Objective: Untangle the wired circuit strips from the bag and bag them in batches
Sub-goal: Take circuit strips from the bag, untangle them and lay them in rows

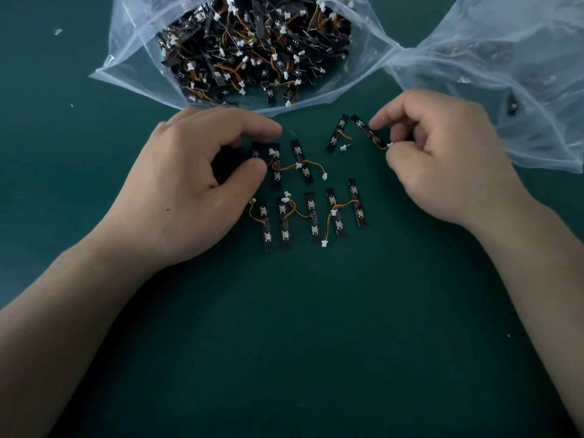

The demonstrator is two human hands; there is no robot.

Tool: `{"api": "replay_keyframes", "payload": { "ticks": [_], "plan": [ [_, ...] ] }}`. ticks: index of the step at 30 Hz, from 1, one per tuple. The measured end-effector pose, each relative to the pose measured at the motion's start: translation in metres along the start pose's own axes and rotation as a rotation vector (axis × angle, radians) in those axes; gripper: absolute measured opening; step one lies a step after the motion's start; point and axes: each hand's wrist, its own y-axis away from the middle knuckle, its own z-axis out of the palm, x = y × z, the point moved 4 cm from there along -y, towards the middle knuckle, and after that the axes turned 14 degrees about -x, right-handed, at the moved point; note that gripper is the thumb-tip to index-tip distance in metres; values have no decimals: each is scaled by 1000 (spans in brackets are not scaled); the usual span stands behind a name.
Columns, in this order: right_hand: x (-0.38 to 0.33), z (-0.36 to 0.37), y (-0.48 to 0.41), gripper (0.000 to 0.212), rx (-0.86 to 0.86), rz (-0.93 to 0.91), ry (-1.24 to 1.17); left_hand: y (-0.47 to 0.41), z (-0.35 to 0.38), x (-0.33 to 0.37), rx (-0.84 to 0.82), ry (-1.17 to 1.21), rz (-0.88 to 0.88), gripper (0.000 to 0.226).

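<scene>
R hand (442,156): fingers curled, forefinger tip and thumb pinch a tilted strip (366,130). Forefinger is near its upper end, thumb at the white plug (389,145) on its wire at the lower end. Can't tell if it's lifted off the mat. Just left lies a loose strip (336,134), tilted the other way, its own wire & plug curling btwn the two. Top ends are close; can't tell if touching.

L hand (202,184): also curled, narrow gap. Forefinger above and thumb below pinch the leftmost strip (256,150) of the upper row (301,161); thumb hides its lower end. Two more strips stand beside it, orange/yellow wires looping across w/ white plugs. Nearer the person, a lower row (313,218) of five strips, roughly upright side by side, wires crossing btwn neighbours; the leftmost is just beside the L palm.

Beyond the hands: big clear bag (132,67), mouth toward the person, packed w/ a tangled pile (252,49) of black strips, wires, plugs. Its near lip reaches the L forefinger. To the R, a second clear bag (521,90), crumpled, meeting the first at a gathered corner; one dark piece (512,104) shows inside, R knuckles near its edge. All on a dark green mat (316,327). White scraps (57,31) far left.
</scene>
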Motion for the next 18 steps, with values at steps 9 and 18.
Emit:
{"api": "replay_keyframes", "payload": {
  "ticks": [9,18],
  "plan": [
    [9,-5,-7,33,101,-67,-144,0,0,1,5,1,-1,35],
    [2,-2,-6,20,64,-49,100,0,0,1,2,-4,7,35]
  ]
}}
